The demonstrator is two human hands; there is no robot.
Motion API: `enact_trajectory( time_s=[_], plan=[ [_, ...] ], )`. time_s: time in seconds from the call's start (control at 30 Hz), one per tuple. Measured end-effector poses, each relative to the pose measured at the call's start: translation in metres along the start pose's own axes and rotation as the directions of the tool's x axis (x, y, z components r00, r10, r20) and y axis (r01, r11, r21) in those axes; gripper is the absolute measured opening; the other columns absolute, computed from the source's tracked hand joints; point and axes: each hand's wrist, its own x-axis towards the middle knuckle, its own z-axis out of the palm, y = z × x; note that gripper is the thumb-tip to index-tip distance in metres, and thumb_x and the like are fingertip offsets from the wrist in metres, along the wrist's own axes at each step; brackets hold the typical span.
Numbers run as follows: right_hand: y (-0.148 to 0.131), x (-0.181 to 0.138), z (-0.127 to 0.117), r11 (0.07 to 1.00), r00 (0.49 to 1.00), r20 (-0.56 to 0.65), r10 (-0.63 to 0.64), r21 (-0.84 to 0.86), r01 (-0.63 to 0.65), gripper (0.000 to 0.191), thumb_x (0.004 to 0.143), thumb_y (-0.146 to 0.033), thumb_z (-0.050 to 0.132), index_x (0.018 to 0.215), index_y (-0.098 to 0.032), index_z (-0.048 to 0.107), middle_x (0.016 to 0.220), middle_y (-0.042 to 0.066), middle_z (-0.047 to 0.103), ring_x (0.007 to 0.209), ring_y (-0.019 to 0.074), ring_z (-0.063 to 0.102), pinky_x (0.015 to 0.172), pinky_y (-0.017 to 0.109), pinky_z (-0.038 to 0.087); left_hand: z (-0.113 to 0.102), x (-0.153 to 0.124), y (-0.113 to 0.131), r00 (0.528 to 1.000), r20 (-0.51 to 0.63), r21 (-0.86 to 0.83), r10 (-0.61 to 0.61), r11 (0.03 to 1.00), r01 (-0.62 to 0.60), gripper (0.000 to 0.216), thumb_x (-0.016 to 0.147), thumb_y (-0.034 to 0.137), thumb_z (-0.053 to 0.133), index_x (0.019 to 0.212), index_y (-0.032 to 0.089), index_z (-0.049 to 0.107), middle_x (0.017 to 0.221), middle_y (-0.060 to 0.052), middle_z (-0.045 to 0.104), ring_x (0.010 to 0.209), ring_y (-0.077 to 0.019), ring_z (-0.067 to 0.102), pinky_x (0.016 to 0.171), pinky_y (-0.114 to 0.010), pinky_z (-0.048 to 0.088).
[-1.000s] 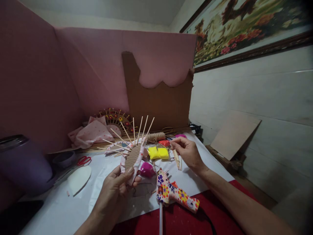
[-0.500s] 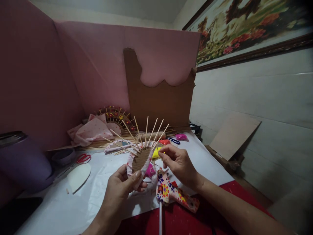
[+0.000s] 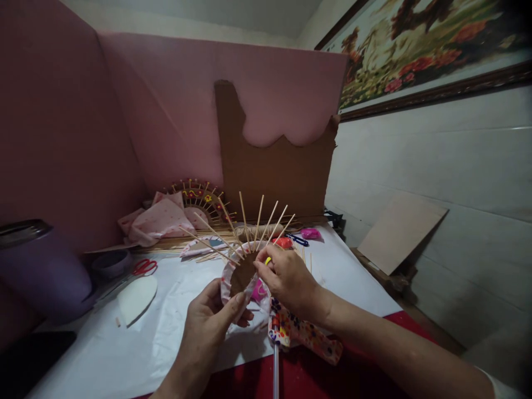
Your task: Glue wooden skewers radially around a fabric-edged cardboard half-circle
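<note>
My left hand [image 3: 214, 316] grips the lower left edge of a cardboard oval [image 3: 241, 276] rimmed with pink-and-white fabric. Several thin wooden sticks [image 3: 260, 215] fan out from its upper edge. At the right side of the oval is my right hand [image 3: 285, 277], its thumb and fingers pinched together; whatever lies between the fingertips is hidden. Below the right hand lies a flower-patterned glue gun [image 3: 282, 327], a clear glue stick [image 3: 276, 371] jutting from its back. A bright pink packet [image 3: 258, 290] shows partly behind the oval.
Red-handled scissors [image 3: 145, 267] and a white rounded cutout [image 3: 137, 299] lie left, near a purple tumbler [image 3: 41, 271]. Behind are pink fabric [image 3: 160, 219], a decorated fan-shaped piece [image 3: 199, 195], a twine roll [image 3: 264, 230] and a dark blue cutter [image 3: 297, 239]. Torn cardboard [image 3: 274, 177] stands at the back.
My right hand has moved left, from beside the oval to its right edge, covering much of the yellow packet. The oval and its sticks sit slightly further right in view.
</note>
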Motion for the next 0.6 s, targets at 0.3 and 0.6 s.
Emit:
enact_trajectory(
  time_s=[0.3,0.6],
  plan=[
    [-0.017,-0.028,-0.004,0.955,0.989,0.135,0.059,0.282,-0.096,0.009,0.082,-0.02,0.046,0.073,-0.021,0.043,0.045,-0.009,0.038,0.038,0.0075,0.033,0.038,0.019,0.025,-0.007,0.004,-0.004,0.998,0.029,-0.113,-0.064,0.991,0.067,0.023,0.068,0.025,0.071,0.085,0.013,0.061,0.064,-0.002,0.069,0.052,-0.0145,0.063,0.052,-0.024,0.049],
    [-0.045,-0.056,-0.034,0.905,0.945,0.326,-0.007,0.405,-0.133,0.014,0.072,-0.009,0.047,0.064,-0.02,0.043,0.055,-0.004,0.043,0.048,0.0086,0.04,0.044,0.02,0.033,-0.007,0.007,-0.005,0.99,-0.005,-0.241,-0.142,0.961,0.137,0.025,0.062,0.022,0.074,0.081,0.014,0.06,0.061,-0.002,0.067,0.049,-0.0145,0.063,0.049,-0.024,0.049]
  ],
)
